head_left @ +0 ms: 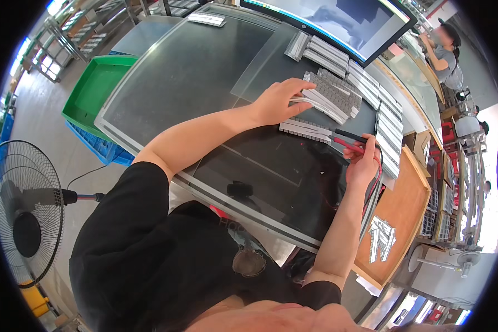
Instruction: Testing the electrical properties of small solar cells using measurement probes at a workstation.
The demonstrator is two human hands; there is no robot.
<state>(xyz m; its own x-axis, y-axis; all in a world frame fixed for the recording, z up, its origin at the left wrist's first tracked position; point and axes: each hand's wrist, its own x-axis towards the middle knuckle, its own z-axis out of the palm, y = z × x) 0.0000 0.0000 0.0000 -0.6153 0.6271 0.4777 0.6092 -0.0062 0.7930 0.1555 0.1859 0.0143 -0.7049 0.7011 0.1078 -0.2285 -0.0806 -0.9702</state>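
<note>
My left hand (281,103) is at the left end of a pile of grey-and-white strip boards (333,95), thumb and fingers around the end of one white strip. Part of that grip is hidden. Just in front of the pile, a single strip board (304,130) lies flat on the dark glass tabletop. My right hand (363,160) is closed around two test probes, one black (348,134) and one red (347,145). Their tips are at the right end of that single strip. A red lead runs down from the right hand along the wrist.
Rows of strip boards (390,130) line the right edge below a monitor (337,25). More strips (380,238) lie in a wooden tray (401,216). Another strip stack (206,19) sits far left. A green bin (97,91) and a fan (27,216) stand left. A person (445,55) is far right.
</note>
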